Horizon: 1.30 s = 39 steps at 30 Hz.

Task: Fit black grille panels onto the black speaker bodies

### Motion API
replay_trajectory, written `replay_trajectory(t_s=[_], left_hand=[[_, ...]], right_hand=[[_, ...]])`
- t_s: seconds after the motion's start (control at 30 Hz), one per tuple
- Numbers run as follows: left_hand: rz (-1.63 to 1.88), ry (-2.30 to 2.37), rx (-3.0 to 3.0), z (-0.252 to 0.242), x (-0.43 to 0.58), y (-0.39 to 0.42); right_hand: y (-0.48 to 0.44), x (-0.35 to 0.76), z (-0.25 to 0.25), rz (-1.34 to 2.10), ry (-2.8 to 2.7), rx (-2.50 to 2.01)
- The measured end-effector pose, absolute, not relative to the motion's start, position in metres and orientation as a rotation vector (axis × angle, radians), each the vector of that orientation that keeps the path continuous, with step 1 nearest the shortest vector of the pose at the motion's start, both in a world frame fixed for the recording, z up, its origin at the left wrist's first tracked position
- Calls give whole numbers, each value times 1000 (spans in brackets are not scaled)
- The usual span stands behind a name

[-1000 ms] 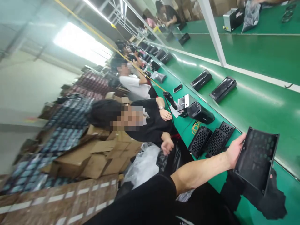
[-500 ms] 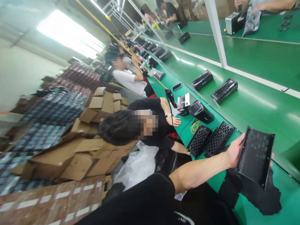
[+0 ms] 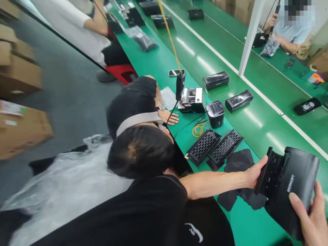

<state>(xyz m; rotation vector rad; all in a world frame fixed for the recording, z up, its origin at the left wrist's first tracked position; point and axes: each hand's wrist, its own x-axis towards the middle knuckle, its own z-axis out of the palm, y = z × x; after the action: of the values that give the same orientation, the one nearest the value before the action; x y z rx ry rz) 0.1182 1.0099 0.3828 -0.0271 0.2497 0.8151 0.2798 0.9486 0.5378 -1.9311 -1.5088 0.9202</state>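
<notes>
My left hand is closed on the edge of a black plastic panel, which rests against a black device with white lettering. From below, at the bottom right corner, my right hand grips that device with its fingers wrapped on the casing. Both are held just above the green bench. Black fabric pieces lie under my left forearm. Two perforated black panels lie side by side further along the bench.
A co-worker's head bends low just left of my arm, one hand flat on the bench. Ahead are yellow rubber bands, a small black unit, a grey unit, a hanging tool and a white post.
The view has swung down and to the right. My right hand has come into view gripping the black device, and the panel now sits against it. The co-worker has bent lower.
</notes>
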Motion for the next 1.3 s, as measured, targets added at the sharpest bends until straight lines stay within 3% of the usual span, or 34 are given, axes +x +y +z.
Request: replay_trajectory(t_s=[0.23, 0.8, 1.07, 1.2, 1.3], left_hand=[[834, 188, 105, 393, 148, 1010], [1097, 324, 204, 458, 126, 1007], [1338, 698, 1318, 481, 89, 998], [1133, 564, 1656, 489, 75, 1001], [1175, 626, 1548, 487, 46, 1010]], right_hand=[[937, 236, 582, 726, -1621, -2156], [951, 230, 586, 708, -1794, -2059], [962, 262, 631, 614, -1598, -1982], [967, 264, 617, 524, -1629, -2149], [945, 266, 595, 517, -1509, -2067]])
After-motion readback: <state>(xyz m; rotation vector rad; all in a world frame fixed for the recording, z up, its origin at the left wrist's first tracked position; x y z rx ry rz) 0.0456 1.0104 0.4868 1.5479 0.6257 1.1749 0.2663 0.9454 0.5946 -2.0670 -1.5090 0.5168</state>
